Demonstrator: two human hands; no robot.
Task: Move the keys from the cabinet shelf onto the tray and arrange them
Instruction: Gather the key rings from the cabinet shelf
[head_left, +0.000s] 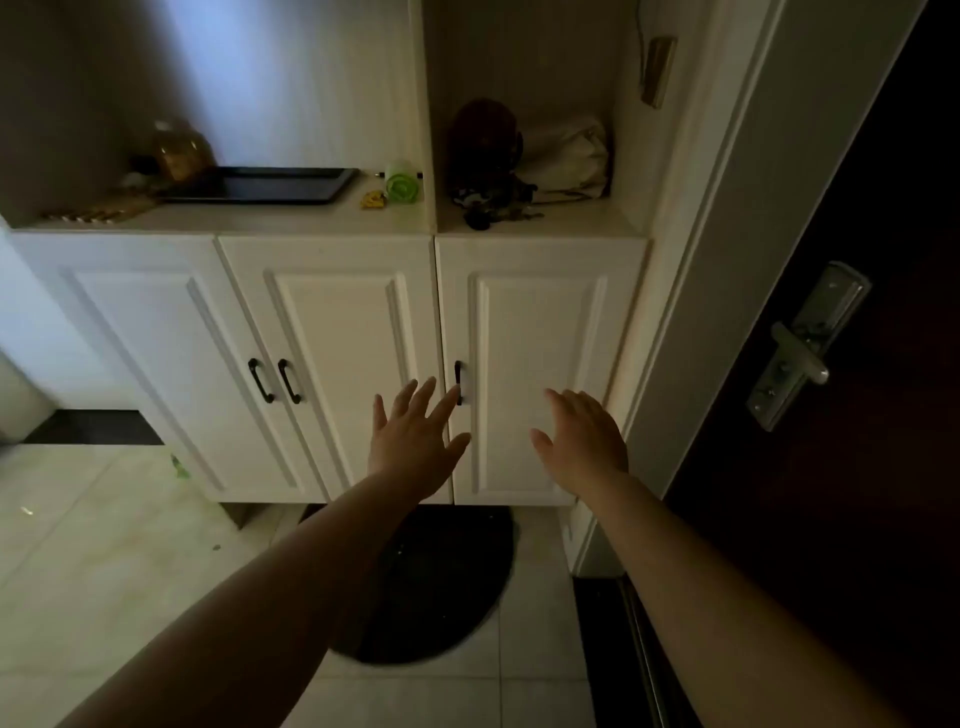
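Note:
A dark bunch of keys (496, 208) lies at the front of the right-hand open shelf of a white cabinet (540, 223). A black rectangular tray (270, 186) rests on the left-hand shelf. My left hand (413, 439) and my right hand (582, 441) are stretched out in front of the lower cabinet doors, well below the shelves. Both hands hold nothing, with fingers spread. The room is dim, so single keys in the bunch cannot be told apart.
A green roll (402, 186) and a small yellow item (373, 200) lie right of the tray. A jar (179, 150) stands behind the tray's left end. A dark round object (485, 137) and a pale bag (569, 158) sit behind the keys. A dark door (831, 364) stands at right.

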